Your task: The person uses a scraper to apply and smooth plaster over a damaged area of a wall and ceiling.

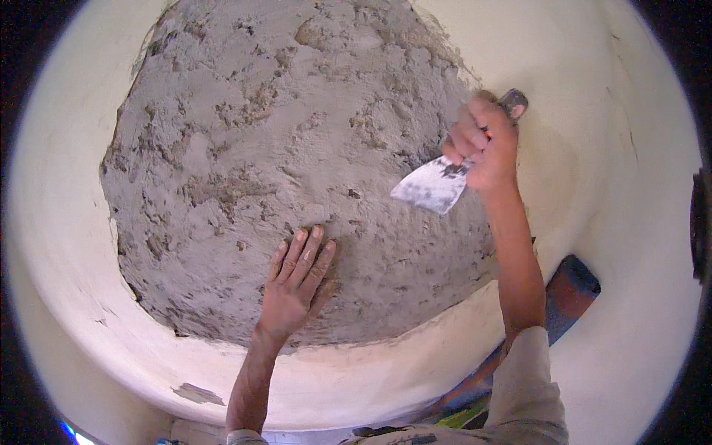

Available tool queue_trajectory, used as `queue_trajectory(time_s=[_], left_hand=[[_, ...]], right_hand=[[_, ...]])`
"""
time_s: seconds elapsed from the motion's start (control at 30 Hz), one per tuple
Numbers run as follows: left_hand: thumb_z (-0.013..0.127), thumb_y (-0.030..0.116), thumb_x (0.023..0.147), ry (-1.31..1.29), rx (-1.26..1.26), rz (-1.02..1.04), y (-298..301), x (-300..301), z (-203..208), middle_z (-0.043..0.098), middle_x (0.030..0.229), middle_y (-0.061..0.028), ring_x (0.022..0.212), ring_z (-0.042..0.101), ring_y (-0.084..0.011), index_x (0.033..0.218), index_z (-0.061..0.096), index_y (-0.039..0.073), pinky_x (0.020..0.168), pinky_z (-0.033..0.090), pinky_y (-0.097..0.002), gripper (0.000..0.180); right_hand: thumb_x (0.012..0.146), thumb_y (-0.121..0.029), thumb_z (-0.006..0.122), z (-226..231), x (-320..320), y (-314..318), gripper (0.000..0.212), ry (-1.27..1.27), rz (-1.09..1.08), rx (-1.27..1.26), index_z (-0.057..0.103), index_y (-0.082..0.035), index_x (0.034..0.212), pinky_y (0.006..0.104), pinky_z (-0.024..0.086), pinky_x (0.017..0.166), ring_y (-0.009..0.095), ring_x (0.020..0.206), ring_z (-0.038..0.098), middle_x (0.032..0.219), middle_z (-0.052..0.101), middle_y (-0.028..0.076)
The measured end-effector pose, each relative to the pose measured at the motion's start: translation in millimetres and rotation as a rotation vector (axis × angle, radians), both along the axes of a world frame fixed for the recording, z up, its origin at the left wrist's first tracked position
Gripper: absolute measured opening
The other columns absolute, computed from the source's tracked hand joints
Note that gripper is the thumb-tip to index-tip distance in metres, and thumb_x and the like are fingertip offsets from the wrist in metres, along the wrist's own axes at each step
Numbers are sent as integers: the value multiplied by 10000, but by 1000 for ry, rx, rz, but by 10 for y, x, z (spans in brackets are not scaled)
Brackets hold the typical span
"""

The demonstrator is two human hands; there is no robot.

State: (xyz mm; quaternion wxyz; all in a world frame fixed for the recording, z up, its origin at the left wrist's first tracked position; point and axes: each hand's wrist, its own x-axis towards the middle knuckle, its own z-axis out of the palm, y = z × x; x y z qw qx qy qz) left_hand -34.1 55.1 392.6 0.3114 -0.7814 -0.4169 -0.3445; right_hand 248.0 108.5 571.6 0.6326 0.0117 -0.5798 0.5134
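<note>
In front of me a broad patch of rough grey plaster (245,170) covers part of a cream wall. My left hand (297,278) lies flat against the lower middle of that patch, its fingers stretched out and smeared with grey. To the right, my right hand (482,141) is closed round the handle of a putty knife (434,185). Its wide metal blade points down and left over the plaster and carries grey and whitish smears. Whether the blade touches the surface I cannot tell. The handle's dark end sticks out above my fist.
Smooth cream wall (59,185) surrounds the plaster, with a ragged edge between them. A dark blue and reddish rolled thing (572,289) stands at the lower right, partly behind my right arm. A dark object (699,226) shows at the far right rim. Below left, paint is chipped (198,394).
</note>
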Motion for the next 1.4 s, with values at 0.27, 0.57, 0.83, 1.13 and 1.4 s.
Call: queue_trajectory(time_s=[0.27,0.57,0.83,1.13,1.4], left_hand=[[643,301,817,41,-21,28,-25,-12,-12,302,1488,-109,1375,272,-299,1380,423,127,1102,220,-478,629],[633,288,821,79,71,97,-35,5,-3,342,1459,-131,1350,301,-341,1348,457,114,1075,253,-503,583],[661,124,752,-216,-241,-483,-223,741,-615,539,1262,-146,1111,534,-326,1144,579,95,912,428,-445,402],[677,43,718,-59,-19,-524,-174,779,-188,663,991,-55,931,635,-220,955,673,91,703,510,-322,242],[673,92,718,205,225,-562,47,1148,244,665,1057,-57,1031,623,-220,933,690,86,838,528,-305,215]], right_hand=[[911,-262,479,85,346,-111,251,12,-92,316,405,-176,686,275,303,391,76,379,289,510,348,-44],[899,-281,554,-1078,2,-3,245,-35,81,-114,430,-167,721,339,402,522,119,483,360,545,341,-51],[924,-171,485,-2302,-66,-730,165,377,51,167,454,-119,770,416,464,607,191,549,472,649,461,36],[724,-358,756,-2591,494,-1168,577,-218,-300,-58,574,-25,1158,391,478,666,237,755,580,990,600,159],[820,-197,649,-2623,579,-1271,530,-300,-312,-405,482,-8,1286,332,488,605,186,705,581,960,612,142]])
